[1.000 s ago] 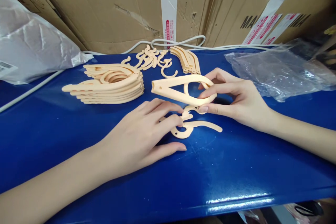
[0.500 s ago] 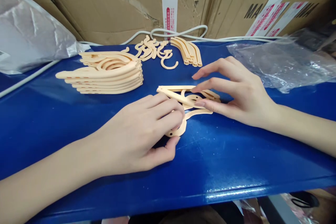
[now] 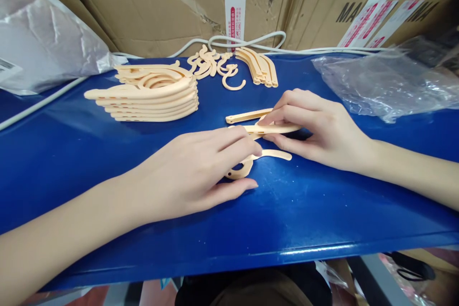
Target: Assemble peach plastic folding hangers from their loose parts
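My right hand (image 3: 315,129) is closed, thumb and fingers pinching a cream plastic hanger arm (image 3: 281,129) just above the blue table. Close beside it on the left is my left hand (image 3: 211,167), its fingers stretched over the cream parts and its thumb apart from them. Partly under the left fingers lies a curved hanger part (image 3: 242,172) with a ring-like end and a small dark hole. A thin slat (image 3: 276,154) reaches out to the right of those fingers. Another straight hanger arm (image 3: 244,116) lies behind both hands. My fingers hide where the parts meet.
A stack of folded cream hangers (image 3: 154,105) stands at the back left of the blue table (image 3: 322,220). Loose hooks (image 3: 204,63) and curved arms (image 3: 260,69) lie behind. Clear plastic bag (image 3: 387,86) at right, silvery bag (image 3: 46,33) at left, white cable (image 3: 193,42) and cardboard boxes (image 3: 143,9) behind.
My right hand has closed on a hanger arm and lifted and turned it away from the parts behind. My left fingers have straightened, with the thumb further out.
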Tool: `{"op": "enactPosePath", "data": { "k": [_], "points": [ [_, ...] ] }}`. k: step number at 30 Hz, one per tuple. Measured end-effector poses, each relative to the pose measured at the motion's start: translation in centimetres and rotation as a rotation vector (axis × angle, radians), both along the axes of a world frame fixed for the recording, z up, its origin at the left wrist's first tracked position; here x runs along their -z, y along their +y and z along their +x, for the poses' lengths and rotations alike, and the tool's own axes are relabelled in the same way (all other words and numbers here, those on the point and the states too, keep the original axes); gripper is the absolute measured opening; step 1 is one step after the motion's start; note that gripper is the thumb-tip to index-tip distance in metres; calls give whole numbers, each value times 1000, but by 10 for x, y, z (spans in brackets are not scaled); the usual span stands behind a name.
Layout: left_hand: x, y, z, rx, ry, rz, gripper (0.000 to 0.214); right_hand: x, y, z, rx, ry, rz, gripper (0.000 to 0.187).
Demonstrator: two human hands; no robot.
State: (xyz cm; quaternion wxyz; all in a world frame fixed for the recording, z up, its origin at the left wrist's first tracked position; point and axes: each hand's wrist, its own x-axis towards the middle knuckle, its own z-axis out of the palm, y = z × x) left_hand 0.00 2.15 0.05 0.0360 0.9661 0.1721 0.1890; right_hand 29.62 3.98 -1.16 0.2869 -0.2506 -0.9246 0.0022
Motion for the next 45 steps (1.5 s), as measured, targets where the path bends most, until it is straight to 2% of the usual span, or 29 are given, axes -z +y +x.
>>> {"op": "enactPosePath", "data": {
  "k": [5,9,16,23,28,33,39,45],
  "points": [
    [0,0,-1,10,44,-37,19,-1,2,1,-26,11,-57,13],
    [-1,0,1,26,19,8,23,0,5,2,-17,40,-115,11],
    [-3,0,1,19,36,24,26,-1,3,2,105,137,-48,7],
    [-3,1,1,17,36,45,26,-1,-1,3,146,125,11,10],
    [-3,0,2,17,29,45,25,-1,1,1,86,105,32,10],
    [-4,0,2,2,34,20,23,-5,0,1,51,49,-55,15],
    [-5,-1,0,18,31,38,23,-9,-1,4,18,-69,119,24],
    [-5,-1,1,1,35,56,26,-9,-3,2,62,-130,181,32]
  ]
}}
